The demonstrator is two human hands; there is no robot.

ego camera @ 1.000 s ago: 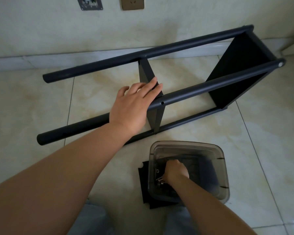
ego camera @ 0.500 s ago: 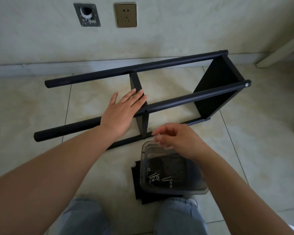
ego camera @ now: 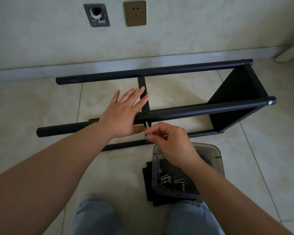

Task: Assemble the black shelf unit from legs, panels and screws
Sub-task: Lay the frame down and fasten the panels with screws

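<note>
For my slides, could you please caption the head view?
Left hand steadies the shelf leg while right hand inserts a screw.

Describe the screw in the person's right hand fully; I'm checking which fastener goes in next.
The screw is a slim, silver, metallic-looking shaft; its head is hidden by the fingers of the right hand, which pinch its lower end. It points up and slightly away, tip at the underside of the near black leg, just below the middle panel. The left hand, lying on that leg, has its thumb beside it.

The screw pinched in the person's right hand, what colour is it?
Silvery metal; the screw shows best in the head view, against the black leg.
</note>
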